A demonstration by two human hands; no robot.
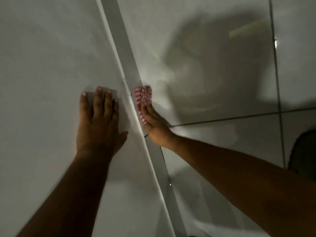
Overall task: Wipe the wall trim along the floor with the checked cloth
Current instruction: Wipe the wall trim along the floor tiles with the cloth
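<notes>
The grey wall trim point(123, 41) runs diagonally from the top middle down to the bottom right of the middle, between the pale wall on the left and the tiled floor on the right. A red-and-white checked cloth point(143, 97) is pressed against the trim's floor side under the fingers of my right hand point(154, 127). My left hand point(99, 120) lies flat on the wall with its fingers spread, just left of the trim and holding nothing. Part of the cloth is hidden beneath my right hand.
The wall point(42, 65) fills the left half. Glossy white floor tiles point(213, 74) with dark grout lines point(239, 118) fill the right, with a large shadow across them. A dark shape point(304, 151) sits at the right edge. Small dark specks mark the trim's top edge.
</notes>
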